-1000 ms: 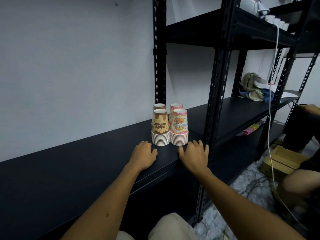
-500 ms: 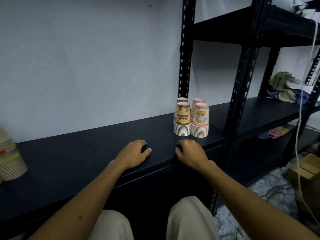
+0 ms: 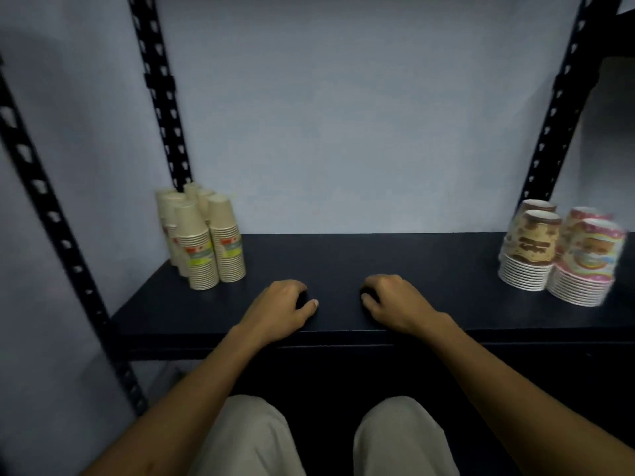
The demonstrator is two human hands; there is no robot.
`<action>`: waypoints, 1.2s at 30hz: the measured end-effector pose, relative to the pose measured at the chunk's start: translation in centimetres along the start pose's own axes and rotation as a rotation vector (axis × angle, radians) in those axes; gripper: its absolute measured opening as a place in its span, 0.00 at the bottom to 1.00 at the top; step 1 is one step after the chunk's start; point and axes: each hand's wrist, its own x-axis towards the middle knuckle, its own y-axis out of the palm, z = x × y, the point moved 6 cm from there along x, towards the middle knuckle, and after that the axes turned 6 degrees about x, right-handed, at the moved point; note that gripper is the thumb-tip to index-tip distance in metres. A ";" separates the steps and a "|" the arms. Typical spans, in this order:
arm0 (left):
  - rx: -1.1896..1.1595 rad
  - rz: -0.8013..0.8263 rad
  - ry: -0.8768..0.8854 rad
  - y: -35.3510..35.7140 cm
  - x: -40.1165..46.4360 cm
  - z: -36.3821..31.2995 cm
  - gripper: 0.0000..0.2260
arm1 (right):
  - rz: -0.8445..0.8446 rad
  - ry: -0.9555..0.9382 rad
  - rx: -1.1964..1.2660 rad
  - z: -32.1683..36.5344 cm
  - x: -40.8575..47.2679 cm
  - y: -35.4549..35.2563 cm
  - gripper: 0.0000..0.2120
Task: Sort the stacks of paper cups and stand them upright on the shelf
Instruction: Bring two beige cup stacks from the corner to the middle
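Several stacks of beige paper cups (image 3: 209,245) stand rim-down at the left end of the black shelf (image 3: 429,266). At the right end stand two stacks of brown printed cups (image 3: 527,250) and two of pink printed cups (image 3: 586,266), also rim-down. My left hand (image 3: 280,310) and my right hand (image 3: 395,302) rest on the shelf near its front edge, between the two groups. Their fingers are loosely curled and hold nothing.
Black perforated uprights (image 3: 161,94) (image 3: 563,97) frame the shelf bay against a pale wall. A third upright (image 3: 58,231) runs down the left foreground. My knees in light trousers (image 3: 254,438) sit below the shelf edge.
The view has swung left: the printed cup stacks moved to the right edge and the beige stacks came into view. My hands stay resting on the shelf, fingers more curled than a second ago.
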 end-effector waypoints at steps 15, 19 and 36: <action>-0.095 -0.264 -0.590 -5.4 -8.0 14.2 0.14 | 0.133 -0.183 0.219 13.2 9.2 7.5 0.17; -0.357 -0.397 -0.717 -5.7 -7.2 16.0 0.23 | 0.085 -0.043 0.563 14.0 11.7 8.3 0.29; -0.742 -0.514 -0.709 -4.6 -4.3 17.4 0.25 | 0.150 -0.039 1.059 15.2 15.6 10.7 0.28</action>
